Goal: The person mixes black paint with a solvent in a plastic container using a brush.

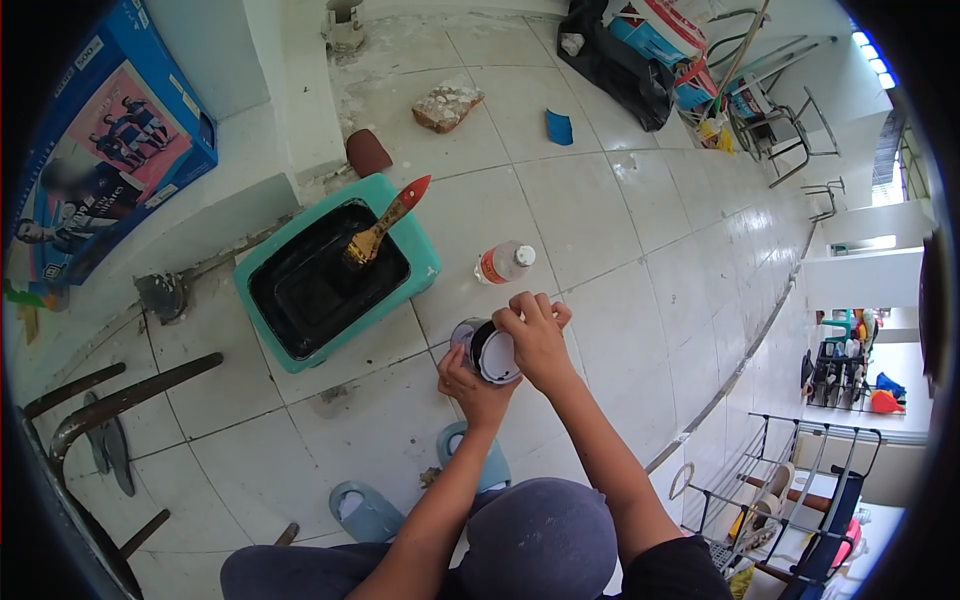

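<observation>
head view shows us, at frame centre, our left hand [468, 385] cupping a small paint can [487, 350] while our right hand [533, 335] fingers curl over its lid, just below a plastic bottle [503, 264].

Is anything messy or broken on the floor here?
Yes. A broken chunk of brick lies loose on the white tiles, with gritty dust near the wall. The paintbrush rests tilted in the black paint of the teal tray. Both the left hand and right hand grip a small can; no spill shows.
</observation>
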`<state>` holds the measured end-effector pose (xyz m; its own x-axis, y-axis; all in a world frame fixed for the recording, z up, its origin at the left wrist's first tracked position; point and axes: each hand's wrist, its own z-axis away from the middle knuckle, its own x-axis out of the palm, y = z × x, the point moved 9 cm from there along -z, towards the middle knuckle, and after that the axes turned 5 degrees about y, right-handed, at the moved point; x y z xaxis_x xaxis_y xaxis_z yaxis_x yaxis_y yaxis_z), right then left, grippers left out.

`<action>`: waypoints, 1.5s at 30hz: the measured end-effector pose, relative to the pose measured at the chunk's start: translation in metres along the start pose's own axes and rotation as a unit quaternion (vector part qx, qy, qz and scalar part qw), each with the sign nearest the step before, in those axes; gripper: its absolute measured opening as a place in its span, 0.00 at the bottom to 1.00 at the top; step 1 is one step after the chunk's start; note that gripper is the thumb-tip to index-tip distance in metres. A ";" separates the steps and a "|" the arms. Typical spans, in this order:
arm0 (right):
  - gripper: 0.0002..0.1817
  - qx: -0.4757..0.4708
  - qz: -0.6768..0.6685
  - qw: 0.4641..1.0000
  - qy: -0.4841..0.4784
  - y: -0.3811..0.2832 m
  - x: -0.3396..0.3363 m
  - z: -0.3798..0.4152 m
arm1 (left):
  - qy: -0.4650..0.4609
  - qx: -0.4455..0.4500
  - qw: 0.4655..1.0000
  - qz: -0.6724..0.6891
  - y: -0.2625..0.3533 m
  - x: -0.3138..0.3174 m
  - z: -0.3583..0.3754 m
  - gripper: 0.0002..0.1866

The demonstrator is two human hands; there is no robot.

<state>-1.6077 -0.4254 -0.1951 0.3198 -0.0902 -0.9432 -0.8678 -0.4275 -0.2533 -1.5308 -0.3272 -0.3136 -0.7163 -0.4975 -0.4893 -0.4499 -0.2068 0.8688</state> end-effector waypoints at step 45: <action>0.12 0.012 0.052 0.938 0.342 0.023 -0.095 0.053 | -0.027 -0.125 0.991 0.026 -0.034 0.012 0.051 0.68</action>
<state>-1.6780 -0.3787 -0.1223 0.3954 -0.6898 -0.6065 -0.9133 -0.3656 -0.1796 -1.5515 -0.2830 -0.3527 -0.7654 -0.4687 -0.4409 -0.2697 -0.3883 0.8812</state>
